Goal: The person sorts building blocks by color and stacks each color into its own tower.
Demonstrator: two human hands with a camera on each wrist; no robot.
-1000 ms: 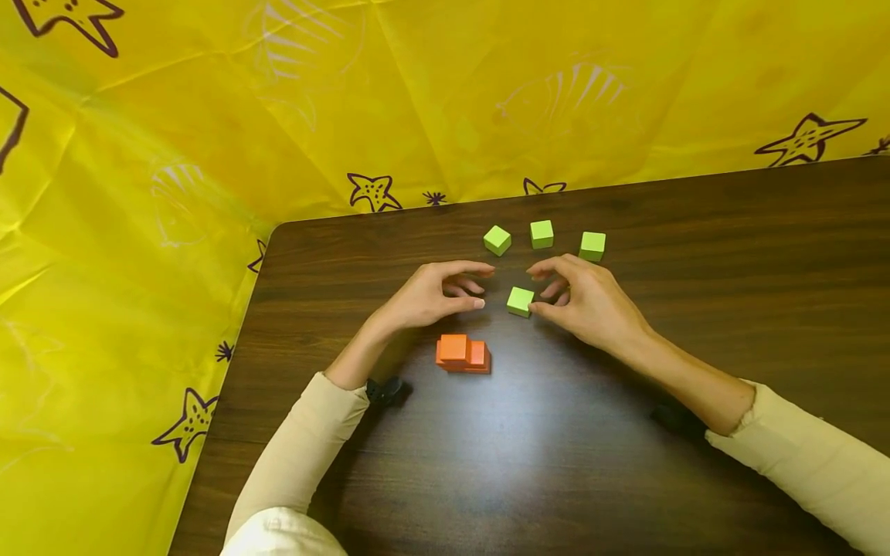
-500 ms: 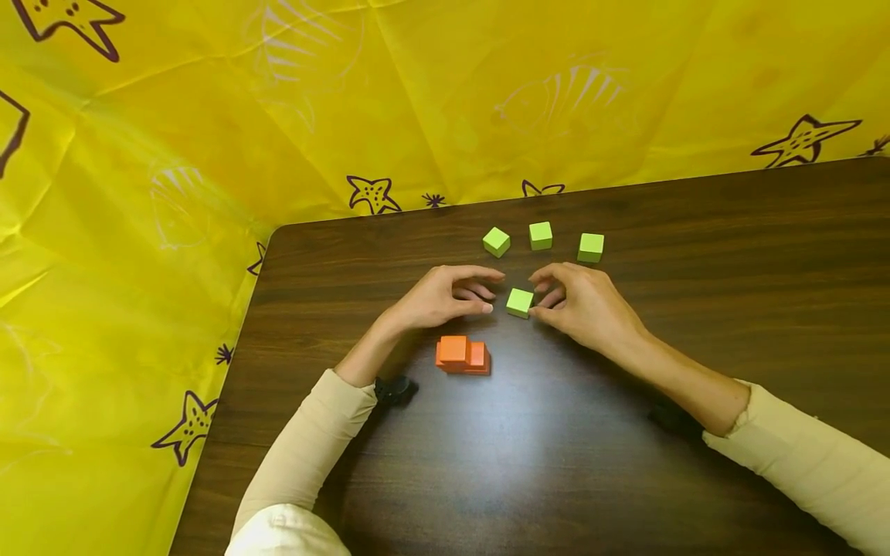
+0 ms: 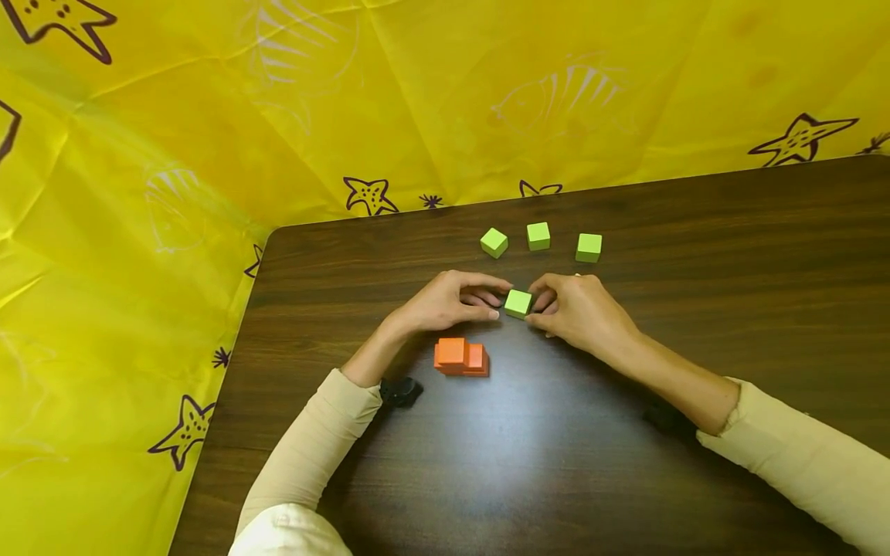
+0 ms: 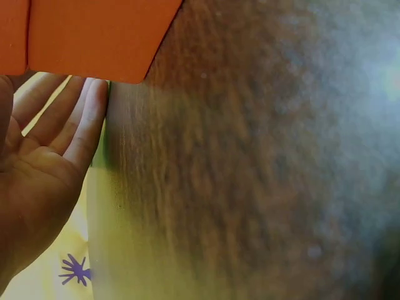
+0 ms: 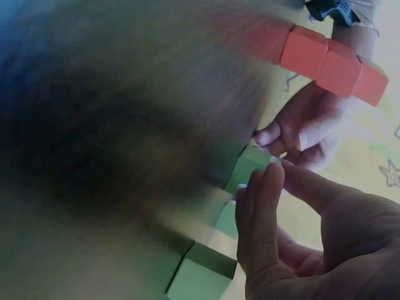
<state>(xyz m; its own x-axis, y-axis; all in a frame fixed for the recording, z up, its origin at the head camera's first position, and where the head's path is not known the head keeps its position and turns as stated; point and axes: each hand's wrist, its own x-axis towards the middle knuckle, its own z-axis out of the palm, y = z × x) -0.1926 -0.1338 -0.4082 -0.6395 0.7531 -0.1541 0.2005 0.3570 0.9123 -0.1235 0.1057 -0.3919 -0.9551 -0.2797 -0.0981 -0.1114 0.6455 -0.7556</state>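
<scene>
Four green cubes sat on the dark table [image 3: 695, 255]: three in a row [image 3: 538, 236] near the far edge, one [image 3: 518, 303] nearer, between both hands. The right hand [image 3: 580, 310] pinched that cube with curled fingers; the left hand [image 3: 445, 301], fingers bent, touched its other side. An orange block stack [image 3: 462, 357], count unclear, lay just beside the left wrist.

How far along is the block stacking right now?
Done: the orange block pile stands assembled near the left wrist. In hand: both the left hand and right hand close on one green cube. Left: three green cubes sit loose farther back on the table.
</scene>
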